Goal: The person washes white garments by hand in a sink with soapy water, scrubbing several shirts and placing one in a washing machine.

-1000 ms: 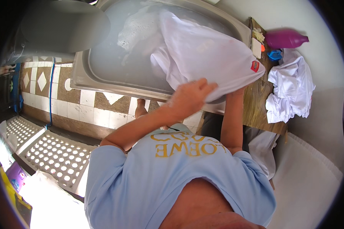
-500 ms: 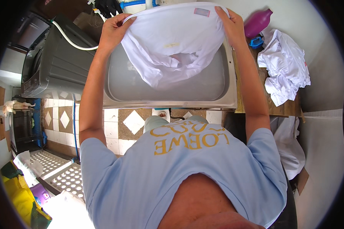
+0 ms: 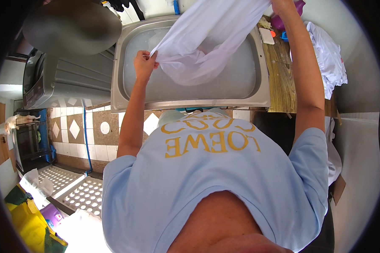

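At upper centre of the frame, a thin white fabric garment (image 3: 215,38) was held over a grey rectangular basin (image 3: 190,104). It was judged soft, limp and perhaps heavy if soaked, best gripped by 2 edges. Its left edge was pinched by the left hand (image 3: 145,65); its upper right was clasped by the right hand (image 3: 282,5), partly cut off. Compared with 0.5 s earlier, the left hand had been lowered, the garment slanted.

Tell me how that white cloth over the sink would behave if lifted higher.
The white cloth is likely floppy: it sags in loose folds beside the pinching left hand. It may be heavy for its size if wet, hanging over cloudy water in the sink.
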A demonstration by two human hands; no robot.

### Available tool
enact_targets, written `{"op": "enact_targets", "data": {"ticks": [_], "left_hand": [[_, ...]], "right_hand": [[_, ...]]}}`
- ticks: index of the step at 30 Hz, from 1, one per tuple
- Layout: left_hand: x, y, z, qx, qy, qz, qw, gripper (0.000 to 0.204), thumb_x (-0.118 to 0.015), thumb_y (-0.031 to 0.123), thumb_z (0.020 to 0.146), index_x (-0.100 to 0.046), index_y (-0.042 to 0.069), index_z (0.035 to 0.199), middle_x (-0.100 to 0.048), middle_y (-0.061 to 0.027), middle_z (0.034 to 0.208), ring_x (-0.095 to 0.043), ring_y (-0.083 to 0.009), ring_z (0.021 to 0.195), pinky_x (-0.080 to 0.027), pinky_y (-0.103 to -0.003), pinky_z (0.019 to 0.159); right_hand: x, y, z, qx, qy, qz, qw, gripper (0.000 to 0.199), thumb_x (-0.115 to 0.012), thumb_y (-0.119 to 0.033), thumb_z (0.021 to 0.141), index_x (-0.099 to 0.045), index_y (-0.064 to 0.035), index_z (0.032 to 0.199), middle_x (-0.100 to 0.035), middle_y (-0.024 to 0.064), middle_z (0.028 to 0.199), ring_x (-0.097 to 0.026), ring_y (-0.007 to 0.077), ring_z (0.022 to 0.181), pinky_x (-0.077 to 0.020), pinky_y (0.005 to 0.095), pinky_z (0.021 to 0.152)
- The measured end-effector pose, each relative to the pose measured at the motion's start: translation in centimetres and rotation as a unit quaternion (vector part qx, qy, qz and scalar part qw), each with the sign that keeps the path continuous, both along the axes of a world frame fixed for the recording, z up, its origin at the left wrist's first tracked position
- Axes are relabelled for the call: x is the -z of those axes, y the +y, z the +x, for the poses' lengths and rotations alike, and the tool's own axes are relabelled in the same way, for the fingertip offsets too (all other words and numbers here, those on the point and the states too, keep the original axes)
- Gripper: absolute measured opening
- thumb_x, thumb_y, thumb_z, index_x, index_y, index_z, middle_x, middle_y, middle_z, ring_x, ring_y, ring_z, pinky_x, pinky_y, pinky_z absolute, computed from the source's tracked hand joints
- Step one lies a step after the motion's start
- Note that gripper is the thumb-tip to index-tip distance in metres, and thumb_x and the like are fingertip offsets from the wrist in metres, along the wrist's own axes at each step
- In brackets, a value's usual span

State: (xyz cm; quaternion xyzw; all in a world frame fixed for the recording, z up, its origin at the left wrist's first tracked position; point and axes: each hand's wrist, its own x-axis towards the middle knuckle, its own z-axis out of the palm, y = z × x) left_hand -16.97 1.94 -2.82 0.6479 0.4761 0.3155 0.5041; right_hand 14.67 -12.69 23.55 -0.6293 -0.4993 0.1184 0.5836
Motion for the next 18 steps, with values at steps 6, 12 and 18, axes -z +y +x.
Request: {"op": "enact_targets", "data": {"ticks": [6, 12, 18], "left_hand": [[-3.6, 2.1, -0.5, 0.066, -0.305, -0.203, 0.928, 0.017, -0.057, 0.019, 0.09, -0.057, 0.005, 0.1, -0.064, -0.0057, 0.093, -0.064, -0.0178, 0.083, -0.057, -0.035, 0.071], [-11.3, 5.1, -0.9, 0.097, -0.275, -0.203, 0.935, 0.029, -0.057, 0.019, 0.089, -0.057, 0.004, 0.115, -0.063, -0.0072, 0.107, -0.062, -0.0182, 0.095, -0.052, -0.033, 0.079], [-14.6, 8.4, -0.9, 0.142, -0.163, -0.134, 0.967, 0.027, -0.068, 0.018, 0.082, -0.063, 0.003, 0.103, -0.066, -0.0058, 0.096, -0.063, -0.0153, 0.083, -0.052, -0.029, 0.075]], "right_hand": [[0.1, -0.1, 3.0, 0.085, 0.065, -0.011, 0.994, 0.032, -0.059, -0.028, 0.085, -0.058, 0.0009, 0.1, -0.061, 0.0077, 0.087, -0.055, 0.0156, 0.077, -0.0438, 0.0286, 0.069], [1.6, -0.8, 6.5, 0.077, 0.207, 0.019, 0.975, 0.051, -0.063, -0.029, 0.084, -0.049, 0.005, 0.12, -0.06, 0.0174, 0.107, -0.059, 0.0244, 0.095, -0.0473, 0.0357, 0.083], [3.6, -0.8, 9.8, -0.012, 0.306, 0.023, 0.952, 0.028, -0.065, -0.024, 0.083, -0.059, -0.0008, 0.097, -0.064, 0.0111, 0.09, -0.062, 0.0232, 0.08, -0.0505, 0.0365, 0.074]]}}
